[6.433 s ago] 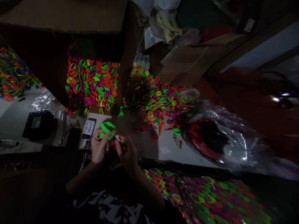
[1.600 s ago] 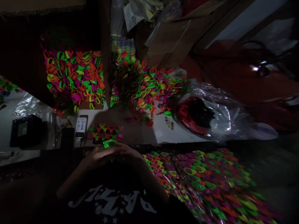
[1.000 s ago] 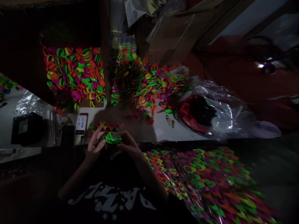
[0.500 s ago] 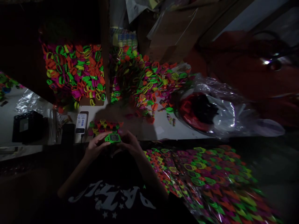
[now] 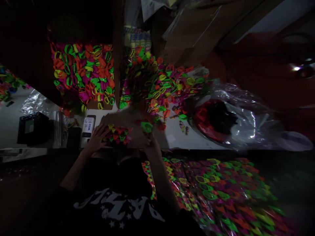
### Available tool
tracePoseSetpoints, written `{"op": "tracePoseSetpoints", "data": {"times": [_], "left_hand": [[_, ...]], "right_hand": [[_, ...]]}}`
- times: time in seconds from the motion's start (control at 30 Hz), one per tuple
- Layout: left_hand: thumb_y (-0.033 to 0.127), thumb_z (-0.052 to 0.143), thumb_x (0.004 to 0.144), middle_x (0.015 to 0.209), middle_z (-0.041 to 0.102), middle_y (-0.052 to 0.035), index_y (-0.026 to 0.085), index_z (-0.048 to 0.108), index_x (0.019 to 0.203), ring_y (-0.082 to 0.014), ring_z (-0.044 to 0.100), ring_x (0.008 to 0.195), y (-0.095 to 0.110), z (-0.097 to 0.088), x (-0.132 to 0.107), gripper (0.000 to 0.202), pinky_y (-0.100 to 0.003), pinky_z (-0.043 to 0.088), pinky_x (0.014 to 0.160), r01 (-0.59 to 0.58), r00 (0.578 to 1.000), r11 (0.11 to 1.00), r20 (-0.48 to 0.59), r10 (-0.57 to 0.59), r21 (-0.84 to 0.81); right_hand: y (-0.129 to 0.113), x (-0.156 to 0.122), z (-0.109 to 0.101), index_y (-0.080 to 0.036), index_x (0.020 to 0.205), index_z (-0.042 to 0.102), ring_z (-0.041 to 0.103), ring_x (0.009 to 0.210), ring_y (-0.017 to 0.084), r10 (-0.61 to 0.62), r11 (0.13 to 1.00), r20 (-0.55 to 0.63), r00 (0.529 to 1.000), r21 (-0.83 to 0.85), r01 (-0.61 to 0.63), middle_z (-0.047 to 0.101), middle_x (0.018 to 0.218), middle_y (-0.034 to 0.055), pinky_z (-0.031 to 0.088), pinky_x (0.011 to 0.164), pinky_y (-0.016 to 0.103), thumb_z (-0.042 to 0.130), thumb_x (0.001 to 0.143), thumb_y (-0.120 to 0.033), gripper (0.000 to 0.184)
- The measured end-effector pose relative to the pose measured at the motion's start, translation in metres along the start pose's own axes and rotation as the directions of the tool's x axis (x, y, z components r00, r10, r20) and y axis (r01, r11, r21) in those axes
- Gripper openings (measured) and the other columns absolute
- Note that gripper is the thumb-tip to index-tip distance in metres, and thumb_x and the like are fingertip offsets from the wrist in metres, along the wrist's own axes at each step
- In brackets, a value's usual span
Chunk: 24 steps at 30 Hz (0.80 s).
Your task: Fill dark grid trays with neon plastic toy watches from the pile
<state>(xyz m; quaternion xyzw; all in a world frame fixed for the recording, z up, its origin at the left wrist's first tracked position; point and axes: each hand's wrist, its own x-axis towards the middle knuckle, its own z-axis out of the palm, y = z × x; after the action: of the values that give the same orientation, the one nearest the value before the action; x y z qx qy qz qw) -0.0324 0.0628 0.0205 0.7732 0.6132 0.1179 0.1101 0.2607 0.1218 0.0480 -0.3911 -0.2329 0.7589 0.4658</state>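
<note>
At the table's front edge, my left hand [image 5: 97, 139] lies with fingers stretched out, touching the left end of a neat block of small colourful plastic watches [image 5: 119, 134]. To the right, my right hand [image 5: 152, 147] is blurred by motion. A bright green plastic watch [image 5: 147, 127] is at its fingertips and appears held there, though the blur hides the exact grip. Behind it lies a loose heap of orange, green, yellow and pink watches [image 5: 169, 87].
A cardboard box [image 5: 94, 104] full of watches stands back left. On the table are a phone-like white device [image 5: 88, 126], a black box [image 5: 33, 127] and a red basin [image 5: 209, 119] with clear plastic. Bagged watches [image 5: 221, 183] lie below the front edge at right.
Both hands were together around the green watch. They have parted: my right hand has moved right with the watch, and my left hand has let go and moved left beside the block.
</note>
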Motion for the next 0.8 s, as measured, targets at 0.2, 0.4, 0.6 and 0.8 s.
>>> {"op": "tracePoseSetpoints", "data": {"times": [0.2,0.4,0.6,0.8], "left_hand": [[0.029,0.07,0.078,0.155,0.033,-0.0115,0.023,0.044,0.143,-0.0327,0.027,0.144,0.034,0.016,0.025,0.071,-0.052,0.018,0.118,0.17,0.978,0.985,-0.121,-0.169,-0.001],[0.041,0.057,0.089,0.145,0.049,-0.0116,0.02,0.056,0.131,-0.0277,0.042,0.135,0.046,0.016,0.054,0.047,-0.046,0.032,0.114,0.167,0.958,0.956,-0.191,-0.216,-0.24],[0.034,0.041,0.096,0.119,0.064,-0.0102,0.018,0.062,0.113,-0.0212,0.056,0.118,0.04,0.013,0.026,0.031,-0.041,0.042,0.106,0.161,0.87,0.87,-0.35,-0.348,-0.465],[0.036,0.042,0.095,0.119,0.062,-0.0108,0.018,0.059,0.112,-0.0223,0.056,0.115,0.042,0.054,-0.021,0.031,-0.042,0.044,0.103,0.207,0.891,0.8,-0.229,-0.392,-0.564]], "right_hand": [[0.021,0.009,0.002,-0.023,0.082,0.059,0.038,0.047,0.006,-0.059,0.998,-0.097,0.993,-0.042,0.055,0.041,0.057,-0.0084,0.037,0.042,0.016,0.07,0.071,-0.062,0.042],[0.035,-0.001,0.015,-0.021,0.074,0.061,0.057,0.069,0.012,-0.147,0.964,-0.023,0.989,-0.227,0.138,0.062,0.074,0.0,0.048,0.065,0.023,0.071,0.07,-0.052,0.033],[0.061,0.007,0.011,-0.017,0.092,0.067,0.057,0.068,0.013,-0.119,0.77,0.247,0.962,-0.588,0.246,0.066,0.078,0.0021,0.047,0.066,0.024,0.062,0.081,-0.046,0.031],[0.111,0.033,-0.007,-0.017,0.091,0.064,0.061,0.08,0.016,-0.055,0.764,0.339,0.939,-0.591,0.258,0.067,0.086,0.0037,0.05,0.077,0.028,0.076,0.066,-0.043,0.037]]}}
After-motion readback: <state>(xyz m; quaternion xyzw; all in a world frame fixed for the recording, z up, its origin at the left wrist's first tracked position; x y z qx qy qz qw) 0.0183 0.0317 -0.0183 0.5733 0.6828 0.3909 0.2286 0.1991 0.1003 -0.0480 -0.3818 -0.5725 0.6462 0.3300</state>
